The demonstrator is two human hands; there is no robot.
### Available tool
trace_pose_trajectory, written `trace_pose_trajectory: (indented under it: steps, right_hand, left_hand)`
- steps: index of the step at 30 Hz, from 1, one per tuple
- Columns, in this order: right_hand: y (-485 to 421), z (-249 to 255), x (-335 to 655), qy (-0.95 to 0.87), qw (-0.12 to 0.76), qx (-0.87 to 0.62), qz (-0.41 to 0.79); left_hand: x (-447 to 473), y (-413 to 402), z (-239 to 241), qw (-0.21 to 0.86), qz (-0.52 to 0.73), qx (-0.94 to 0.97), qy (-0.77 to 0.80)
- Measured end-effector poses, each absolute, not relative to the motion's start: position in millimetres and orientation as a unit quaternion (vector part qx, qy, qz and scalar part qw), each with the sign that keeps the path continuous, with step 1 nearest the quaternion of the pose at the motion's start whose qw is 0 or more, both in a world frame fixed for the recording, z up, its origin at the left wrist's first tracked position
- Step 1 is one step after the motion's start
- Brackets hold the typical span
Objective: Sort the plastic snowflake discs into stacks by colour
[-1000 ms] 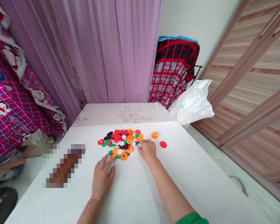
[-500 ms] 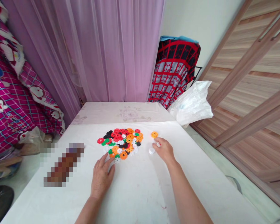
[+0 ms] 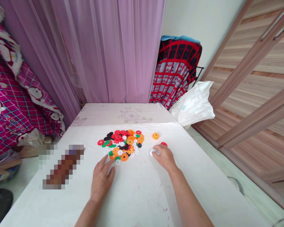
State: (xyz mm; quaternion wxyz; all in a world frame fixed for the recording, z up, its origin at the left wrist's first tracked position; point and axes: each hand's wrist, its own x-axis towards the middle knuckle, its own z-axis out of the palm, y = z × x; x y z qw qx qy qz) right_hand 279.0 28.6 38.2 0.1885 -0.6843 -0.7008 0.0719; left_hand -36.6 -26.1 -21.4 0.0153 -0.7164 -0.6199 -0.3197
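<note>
A mixed pile of notched plastic snowflake discs [image 3: 123,143] in red, orange, black, green and white lies on the white-covered table [image 3: 137,195]. My left hand [image 3: 101,178] rests at the pile's near left edge, fingers spread and holding nothing, the fingertips beside green and white discs. Right of the pile, my right hand [image 3: 165,157] has thumb and fingers closed around a small stack of white discs [image 3: 151,152]. Just beyond that hand sits a red disc stack [image 3: 164,144], partly hidden by it. An orange disc stack [image 3: 155,136] stands farther back.
On the table's left lies a pixelated reddish-brown item [image 3: 62,168]. A white plastic bag [image 3: 192,104] leans at the far right edge. Purple curtains [image 3: 113,50] hang behind, a wooden wardrobe [image 3: 255,85] stands to the right, and a patterned pink cloth [image 3: 26,91] hangs left.
My right hand has moved slightly nearer and left, off the red stack and onto the white discs. The red stack shows more now. My left hand stays by the pile.
</note>
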Motion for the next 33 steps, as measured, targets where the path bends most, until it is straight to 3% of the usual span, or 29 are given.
trace_pose_trajectory:
  steps: [12, 22, 33]
  right_hand:
    - [33.1, 51.0, 279.8, -0.672, 0.232, -0.701, 0.053]
    - [39.4, 58.7, 207.2, -0.756, 0.049, -0.651, 0.055]
    - [40.9, 53.2, 189.9, -0.737, 0.024, -0.674, 0.046]
  left_hand:
    - [-36.6, -25.8, -19.9, 0.015, -0.323, -0.72, -0.615]
    - [-34.7, -26.8, -18.6, 0.007, -0.323, -0.716, -0.619]
    - [-34.4, -26.6, -18.3, 0.005, -0.32, -0.714, -0.623]
